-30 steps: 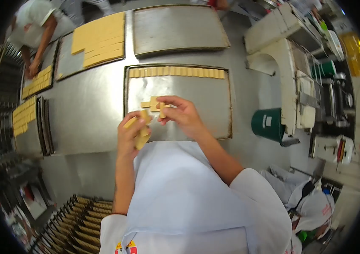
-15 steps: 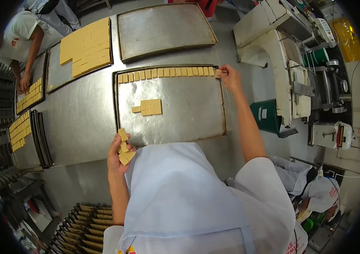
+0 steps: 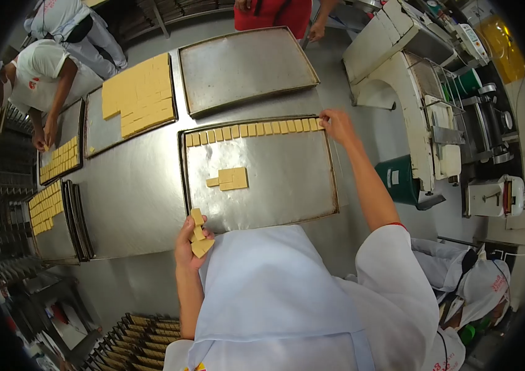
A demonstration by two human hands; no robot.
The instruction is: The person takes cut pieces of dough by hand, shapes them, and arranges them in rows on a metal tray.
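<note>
My left hand [image 3: 187,248], closed, holds several pale yellow rectangular dough pieces [image 3: 201,248] near the front left corner of a metal baking tray [image 3: 281,201]. Along the tray's far edge runs a row of similar upright-looking dough pieces [image 3: 251,130], spaced slightly apart. At the right end of that row, my right hand [image 3: 338,127] pinches the last piece, which its fingers mostly hide. A small cluster of dough pieces [image 3: 233,179] lies left of the tray's middle.
Beyond is another metal tray [image 3: 247,65]; a tray with a large dough slab cut into pieces [image 3: 145,99] stands to its left. A co-worker [image 3: 52,77] handles pieces at the far left. A green bin [image 3: 396,179] and a white machine [image 3: 376,46] stand right.
My view has shifted, so the table sits lower and further right. My right hand's piece has come to the row's end at the tray corner. My left hand keeps its pieces.
</note>
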